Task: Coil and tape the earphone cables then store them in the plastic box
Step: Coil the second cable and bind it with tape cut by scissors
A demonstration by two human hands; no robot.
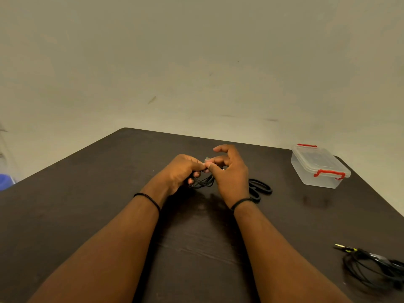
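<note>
A coiled black earphone cable (202, 182) hangs between both hands above the middle of the dark table (87, 193). My left hand (181, 171) grips the coil with curled fingers. My right hand (229, 171) pinches a small piece of clear tape (207, 160) against the top of the coil with thumb and forefinger. The clear plastic box (319, 167) with red latches stands shut at the back right. A second black earphone cable (376, 267) with a yellow-marked plug lies loose at the front right edge.
Black-handled scissors (260, 188) lie on the table just right of my right wrist. A pale wall rises behind the table's far edge. Something blue (5, 181) shows at the far left, off the table.
</note>
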